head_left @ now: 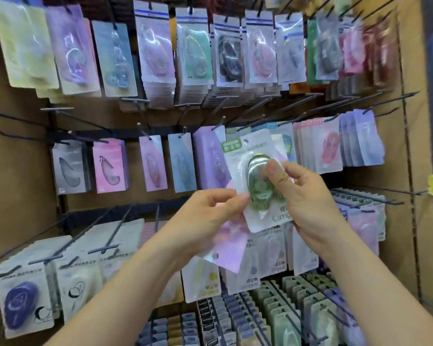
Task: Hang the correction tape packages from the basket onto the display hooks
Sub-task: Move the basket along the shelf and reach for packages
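1. Head view is showing both hands raised before the display board (18, 158), level with its middle row. I am not seeing the basket.
2. I am reading the right hand (308, 196) as pinching the green package (256, 182): the thumb is pressing on the clear bubble at the front and the fingers are curling behind the lower card.
3. The left hand (205, 221) is curling round a pink package (229, 245) that is lying behind and below the green one. Its thumb and forefinger tips are touching the green package's left edge.
4. The green package is standing nearly upright and tilting slightly, with its hang hole (246, 140) at the top, near the tip of a hook (219, 126).
5. Handling, as I am judging it:
   - The package is looking light, a thin card with a glossy film face, so it is likely to be slippery and to bend if held by a corner.
   - The bubble is looking like the stiffest part, so I am favouring a grip across it or just below it, leaving the top strip free for the hook.
   - The hole is small, so I am expecting to need the second hand to steady the top edge.
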{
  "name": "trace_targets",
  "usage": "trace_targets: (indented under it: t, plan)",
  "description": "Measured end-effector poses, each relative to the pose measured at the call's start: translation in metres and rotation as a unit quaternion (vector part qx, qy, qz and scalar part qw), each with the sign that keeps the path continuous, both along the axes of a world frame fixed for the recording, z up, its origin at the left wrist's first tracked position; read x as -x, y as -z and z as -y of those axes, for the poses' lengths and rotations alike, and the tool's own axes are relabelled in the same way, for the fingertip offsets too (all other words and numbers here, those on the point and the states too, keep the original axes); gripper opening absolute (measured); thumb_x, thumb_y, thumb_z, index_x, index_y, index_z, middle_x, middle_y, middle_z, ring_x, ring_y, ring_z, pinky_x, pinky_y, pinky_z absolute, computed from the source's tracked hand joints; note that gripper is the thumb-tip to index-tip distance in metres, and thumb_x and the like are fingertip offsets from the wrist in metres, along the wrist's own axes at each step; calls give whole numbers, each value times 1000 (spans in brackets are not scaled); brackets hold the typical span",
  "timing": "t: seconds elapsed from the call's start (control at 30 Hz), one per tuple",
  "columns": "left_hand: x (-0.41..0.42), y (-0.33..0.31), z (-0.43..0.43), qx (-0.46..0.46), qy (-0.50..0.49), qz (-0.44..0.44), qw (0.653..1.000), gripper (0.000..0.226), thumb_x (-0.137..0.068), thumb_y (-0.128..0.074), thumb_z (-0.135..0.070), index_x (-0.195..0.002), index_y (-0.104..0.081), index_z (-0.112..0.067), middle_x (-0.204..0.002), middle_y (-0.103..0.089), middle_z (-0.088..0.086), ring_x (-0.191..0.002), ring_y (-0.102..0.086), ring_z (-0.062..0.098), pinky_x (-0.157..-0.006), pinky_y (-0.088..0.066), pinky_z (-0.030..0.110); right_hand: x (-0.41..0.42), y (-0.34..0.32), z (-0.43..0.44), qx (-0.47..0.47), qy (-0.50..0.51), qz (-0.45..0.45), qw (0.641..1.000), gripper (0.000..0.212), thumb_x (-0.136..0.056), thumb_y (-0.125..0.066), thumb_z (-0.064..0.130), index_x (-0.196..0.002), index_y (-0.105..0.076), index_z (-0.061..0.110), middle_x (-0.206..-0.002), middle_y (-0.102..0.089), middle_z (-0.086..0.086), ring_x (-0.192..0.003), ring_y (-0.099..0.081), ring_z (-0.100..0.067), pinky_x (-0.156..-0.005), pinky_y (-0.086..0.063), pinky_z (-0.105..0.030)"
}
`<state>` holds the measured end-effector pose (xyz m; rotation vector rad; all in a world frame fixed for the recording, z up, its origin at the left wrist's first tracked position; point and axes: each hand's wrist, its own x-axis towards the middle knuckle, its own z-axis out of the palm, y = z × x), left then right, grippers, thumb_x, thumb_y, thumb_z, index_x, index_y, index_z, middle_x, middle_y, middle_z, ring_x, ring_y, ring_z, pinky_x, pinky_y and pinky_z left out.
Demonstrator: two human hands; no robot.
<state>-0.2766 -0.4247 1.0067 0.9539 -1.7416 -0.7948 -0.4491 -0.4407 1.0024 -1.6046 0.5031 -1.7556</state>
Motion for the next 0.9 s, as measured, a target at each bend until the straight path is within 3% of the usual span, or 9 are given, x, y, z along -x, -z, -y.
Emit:
trace_targets:
  t: [0.1,0.2,0.27,0.37,0.47,0.6,0.7,0.8,0.9]
  plan:
    - [13,-5,12,30,-14,-17,999,28,-94,-61,-32,-76,-76,-15,-69,-62,-3,-67,-52,16,-65,-40,29,6,-1,3,-2,54,-17,998,35,-84,-57,47,-84,-71,15,-73,-73,3,-64,-67,-9,-55,-53,-23]
    - [25,-18,24,59,-50,-53,996,32,-97,-59,-26,-70,-71,-16,-59,-59,-8,-57,-51,8,-56,-40,16,16,2,8,-29,58,-44,997,24,-97,-54,34,-89,-72,19,-79,-76,8,-69,-70,-4,-51,-51,-18]
    - [34,-29,27,52,-51,-60,996,31,-98,-58,-25,-75,-71,-9,-59,-59,-6,-49,-49,6,-47,-38,12,22,1,14,-32,71,-44,996,20,-100,-54,26,-92,-73,22,-84,-77,7,-71,-70,-5,-51,-52,-18]
    - [45,-40,33,30,-73,-26,997,37,-99,-56,-33,-85,-71,-2,-63,-57,-1,-32,-35,5,-35,-25,16,28,-8,27,-54,86,-10,995,24,-101,-53,31,-92,-73,21,-79,-75,1,-65,-69,-11,-45,-50,-23]
    - [51,-46,42,33,-92,2,995,40,-98,-56,-38,-82,-71,-5,-55,-46,-4,-31,-25,7,-37,-18,17,32,-18,40,-77,71,32,994,24,-102,-51,27,-90,-71,20,-68,-72,9,-56,-66,-2,-43,-47,-17]
    - [59,-49,53,36,-103,14,994,37,-97,-57,-41,-70,-69,-18,-57,-42,0,-35,-24,10,-44,-20,22,35,-25,60,-104,80,44,990,25,-101,-53,31,-93,-71,16,-74,-70,0,-51,-63,-5,-40,-47,-24]
    - [62,-52,58,45,-114,12,992,40,-97,-57,-42,-69,-70,-17,-54,-45,-5,-36,-30,8,-42,-24,20,36,-27,71,-110,82,54,989,27,-100,-54,31,-88,-70,14,-71,-68,-1,-51,-62,-9,-40,-46,-25]
    - [62,-54,61,53,-123,9,991,35,-96,-57,-41,-72,-68,-19,-51,-36,-4,-31,-22,7,-36,-18,19,34,-29,75,-101,86,55,990,29,-100,-54,29,-81,-70,13,-77,-69,-7,-61,-62,-19,-38,-44,-23]
    - [60,-54,61,54,-132,14,990,35,-97,-57,-38,-72,-67,-16,-42,-37,-9,-28,-25,4,-31,-20,14,33,-31,77,-99,98,39,990,29,-100,-55,26,-78,-68,13,-74,-68,-8,-52,-63,-13,-36,-44,-22]
